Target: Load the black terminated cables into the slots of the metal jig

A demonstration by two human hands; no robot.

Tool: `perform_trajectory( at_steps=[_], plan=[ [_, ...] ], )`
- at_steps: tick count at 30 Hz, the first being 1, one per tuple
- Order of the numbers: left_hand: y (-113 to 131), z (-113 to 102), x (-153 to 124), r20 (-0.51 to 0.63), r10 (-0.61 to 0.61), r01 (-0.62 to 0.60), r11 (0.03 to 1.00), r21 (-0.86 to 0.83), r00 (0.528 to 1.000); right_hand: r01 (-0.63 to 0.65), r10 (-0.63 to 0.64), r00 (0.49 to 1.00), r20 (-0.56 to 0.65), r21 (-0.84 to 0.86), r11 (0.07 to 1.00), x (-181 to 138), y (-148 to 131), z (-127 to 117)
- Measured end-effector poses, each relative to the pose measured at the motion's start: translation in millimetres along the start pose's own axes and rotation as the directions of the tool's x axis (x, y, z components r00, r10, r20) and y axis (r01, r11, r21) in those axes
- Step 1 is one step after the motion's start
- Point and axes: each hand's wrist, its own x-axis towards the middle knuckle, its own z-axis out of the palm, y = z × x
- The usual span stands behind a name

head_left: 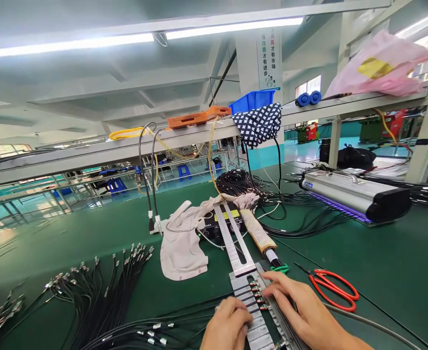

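Note:
A slotted metal jig (252, 313) lies on the green mat, with black cables lying across its grooves and their metal-tipped ends (256, 294) lined up along the middle slot. My left hand (225, 324) rests on the jig's left side, fingers curled down over the black cables (199, 311). On the other side, my right hand (303, 308) reaches over the jig's rail, index finger and thumb drawn together beside the cable ends. Whatever sits between those fingertips is hidden. Red-handled scissors (336, 290) lie right of my right hand.
Behind the jig stand a black control box (217, 226), a pale cloth (183, 248) and a wrapped tool handle (258, 231). Cable bundles (100, 282) spread at left; a coil (238, 182) lies behind. A silver lamp unit (356, 194) stands right. A shelf rail (90, 154) crosses above.

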Motion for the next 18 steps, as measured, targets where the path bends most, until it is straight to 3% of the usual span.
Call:
perform_trajectory(
  at_steps=[1, 3, 5, 10, 12, 14, 18],
  plan=[
    [1, -8, -1, 0.114, -0.100, 0.100, 0.995, 0.002, 0.988, 0.004, -0.004, 1.000, -0.009, -0.001, 1.000, -1, 1, -1],
    [5, -20, -1, 0.325, -0.252, 0.262, 0.965, 0.014, 0.911, 0.016, -0.016, 1.000, -0.018, -0.002, 1.000, -1, 2, -3],
    [8, -26, 1, 0.466, -0.312, 0.348, 0.937, 0.009, 0.828, 0.023, -0.023, 1.000, -0.016, 0.000, 1.000, -2, 3, -4],
    [11, -25, 11, 0.575, -0.418, 0.532, 0.846, -0.037, 0.704, -0.009, 0.008, 1.000, 0.023, 0.043, 0.999, -1, -1, -8],
    [10, -25, 10, 0.588, -0.409, 0.613, 0.766, -0.195, 0.698, -0.021, 0.019, 0.998, 0.065, 0.042, 0.999, -1, -7, -8],
    [7, -28, 7, 0.566, -0.368, 0.619, 0.703, -0.350, 0.738, -0.018, 0.015, 0.991, 0.136, 0.022, 1.000, -3, -12, -7],
    [9, -35, 4, 0.580, -0.346, 0.639, 0.635, -0.433, 0.737, 0.055, -0.055, 0.959, 0.279, 0.009, 0.998, -8, -18, -3]
  ],
)
